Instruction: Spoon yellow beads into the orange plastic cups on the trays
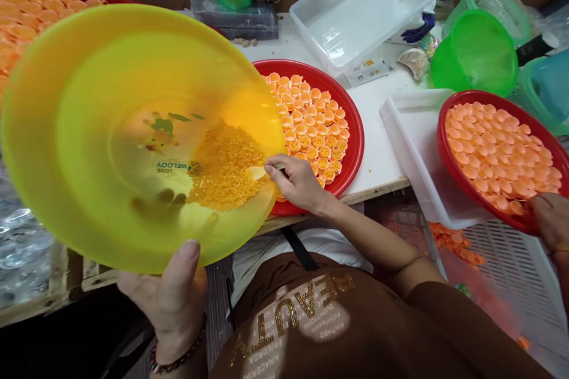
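Clearly, the large yellow basin [89,100] takes up the left side, tilted toward the wearer, its right rim overlapping the round red tray [355,136] in view; whether they touch is hard to judge. The left hand [166,293] grips the basin's near rim, thumb over the edge, fingers spread beneath. Inside, yellow grains [229,165] gather near the right wall, where the right hand [299,183], closed in a pinch, holds a small pale spoon [255,173] at them. Orange cups [306,115] crowd the red tray, several nearer ones filled with yellow. That tray reaches the wooden front edge of the desk [377,153]; a narrow strip of white surface separates it from the white bin [406,147]. Over the bin, a co-worker's hand [549,219] holds a second red tray [444,147] by its rim.
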The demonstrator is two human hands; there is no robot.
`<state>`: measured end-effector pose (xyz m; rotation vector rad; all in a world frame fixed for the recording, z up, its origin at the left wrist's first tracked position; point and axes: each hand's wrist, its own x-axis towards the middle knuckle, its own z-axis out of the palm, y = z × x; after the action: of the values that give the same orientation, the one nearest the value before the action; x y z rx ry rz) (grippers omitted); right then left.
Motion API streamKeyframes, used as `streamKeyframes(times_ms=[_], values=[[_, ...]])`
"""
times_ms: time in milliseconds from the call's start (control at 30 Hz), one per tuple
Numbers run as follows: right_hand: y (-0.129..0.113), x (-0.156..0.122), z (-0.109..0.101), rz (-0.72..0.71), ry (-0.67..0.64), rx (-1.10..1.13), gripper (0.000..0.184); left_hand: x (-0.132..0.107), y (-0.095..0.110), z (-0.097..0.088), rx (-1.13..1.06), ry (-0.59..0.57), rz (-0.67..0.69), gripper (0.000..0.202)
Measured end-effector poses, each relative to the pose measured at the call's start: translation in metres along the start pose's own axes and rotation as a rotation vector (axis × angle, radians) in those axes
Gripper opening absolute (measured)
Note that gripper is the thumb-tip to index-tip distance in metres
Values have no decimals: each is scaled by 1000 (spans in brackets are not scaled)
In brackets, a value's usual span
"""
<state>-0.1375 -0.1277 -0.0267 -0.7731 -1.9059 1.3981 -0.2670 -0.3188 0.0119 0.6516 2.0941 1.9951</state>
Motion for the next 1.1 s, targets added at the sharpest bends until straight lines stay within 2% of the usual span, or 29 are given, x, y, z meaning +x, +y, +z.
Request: streamKeyframes(times_ms=[100, 167, 267, 333, 433, 500, 567, 667, 767, 867, 933, 1033, 1100], values=[[1, -2, 9, 210, -42, 162, 31, -2, 3, 3, -2, -23, -29, 50], [2, -1, 5, 336, -21, 321, 38, -1, 5, 4, -36, -19, -39, 50], [5, -2, -14, 401, 30, 475, 46, 2, 3, 2, -20, -13, -9, 50], [7, -5, -29, 400, 75, 494, 47, 5, -1, 0, -2, 12, 36, 50], [14, -17, -49, 343, 132, 382, 43, 10, -6, -1, -7, 41, 83, 43], [18, -26, -57, 241, 145, 207, 37, 10, -6, 0, -40, 36, 112, 38], [23, -33, -61, 54, 134, -28, 30, 9, -3, 1, -69, 28, 144, 36], [26, -39, -64, -269, 51, -320, 20, 6, 0, 0, 15, -38, 102, 34], [19, -38, -63, -436, 11, -419, 18, 7, -3, -3, 10, -57, 124, 33], [8, -31, -53, -470, 105, -398, 15, 12, -12, -3, -77, -21, 191, 39], [2, -25, -41, -452, 143, -380, 15, 13, -15, -2, -95, -18, 174, 43], [0, -15, -19, -366, 93, -364, 17, 8, -12, 0, -110, -27, 134, 45], [1, -11, -5, -222, 42, -280, 16, 4, -9, 1, -46, -44, 124, 44]])
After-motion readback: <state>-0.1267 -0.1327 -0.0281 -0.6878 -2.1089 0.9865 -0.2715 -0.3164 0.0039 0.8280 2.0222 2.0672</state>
